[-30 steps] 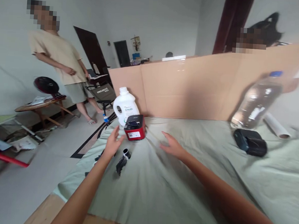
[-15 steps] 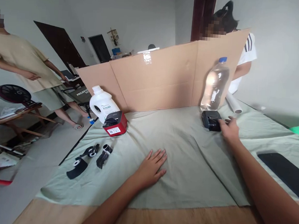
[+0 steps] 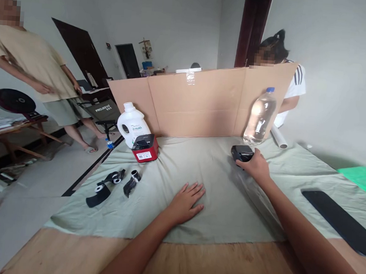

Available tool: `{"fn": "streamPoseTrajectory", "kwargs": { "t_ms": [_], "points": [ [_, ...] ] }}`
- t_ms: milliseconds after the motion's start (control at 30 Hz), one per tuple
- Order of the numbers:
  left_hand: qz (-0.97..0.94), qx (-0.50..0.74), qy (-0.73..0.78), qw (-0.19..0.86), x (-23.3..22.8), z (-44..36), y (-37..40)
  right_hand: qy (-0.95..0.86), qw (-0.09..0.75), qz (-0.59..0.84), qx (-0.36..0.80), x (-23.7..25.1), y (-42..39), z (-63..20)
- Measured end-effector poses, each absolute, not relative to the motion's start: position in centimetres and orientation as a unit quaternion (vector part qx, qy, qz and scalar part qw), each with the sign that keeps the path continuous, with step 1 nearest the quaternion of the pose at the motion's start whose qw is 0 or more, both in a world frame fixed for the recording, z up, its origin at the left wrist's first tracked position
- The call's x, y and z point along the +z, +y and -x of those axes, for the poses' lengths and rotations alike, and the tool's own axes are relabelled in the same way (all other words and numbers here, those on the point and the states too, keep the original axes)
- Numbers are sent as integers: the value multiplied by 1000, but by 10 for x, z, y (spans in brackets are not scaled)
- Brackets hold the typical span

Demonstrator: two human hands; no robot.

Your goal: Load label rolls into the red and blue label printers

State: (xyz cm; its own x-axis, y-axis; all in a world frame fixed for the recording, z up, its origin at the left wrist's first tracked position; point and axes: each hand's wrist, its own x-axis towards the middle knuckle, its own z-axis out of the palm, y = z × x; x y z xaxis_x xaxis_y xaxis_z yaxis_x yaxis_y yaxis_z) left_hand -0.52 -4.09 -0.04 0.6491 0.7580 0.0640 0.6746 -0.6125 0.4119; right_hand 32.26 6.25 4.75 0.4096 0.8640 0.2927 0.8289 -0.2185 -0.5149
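Fingers of the right hand now close over the black printer, dragged toward seven o'clock from the water bottle. Left hand stays flat and open on the green cloth.

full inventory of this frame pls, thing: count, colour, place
small device: 1, black, on the cloth right of centre, under the right hand
red device: 1, red with black top, on the cloth back left
jug: 1, white, behind the red device
water bottle: 1, clear with blue cap, by the cardboard's right end
black rolls: about 3, black and white, left part of the cloth
cardboard screen: 1, brown, upright across the back
cloth: 1, pale green, over the wooden table
flat slab: 1, black, cloth's right edge
people: 2, one standing left, one behind the cardboard
left hand: flat on the cloth, holding nothing
right hand: closed over the small device
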Motion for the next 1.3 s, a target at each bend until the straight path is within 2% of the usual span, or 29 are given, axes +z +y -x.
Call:
{"fn": "streamPoseTrajectory", "kwargs": {
  "t_ms": [200,367,633,867,1133,1300],
  "points": [
    [-811,272,476,206,-3,15,-36,-634,406,655,60,38,-12,-206],
    [-797,339,455,206,-6,25,-29,-648,429,623,88,20,-49,-152],
    [-809,274,485,189,-15,23,-19,-626,449,630,98,3,-46,-147],
    [-811,253,501,163,-12,22,-22,-644,431,624,103,-2,-48,-151],
    [-816,199,524,142,-17,22,-19,-541,518,601,280,-5,-39,-160],
    [-823,180,528,110,-13,21,-13,-485,535,611,326,0,-34,-165]
  ]
}}
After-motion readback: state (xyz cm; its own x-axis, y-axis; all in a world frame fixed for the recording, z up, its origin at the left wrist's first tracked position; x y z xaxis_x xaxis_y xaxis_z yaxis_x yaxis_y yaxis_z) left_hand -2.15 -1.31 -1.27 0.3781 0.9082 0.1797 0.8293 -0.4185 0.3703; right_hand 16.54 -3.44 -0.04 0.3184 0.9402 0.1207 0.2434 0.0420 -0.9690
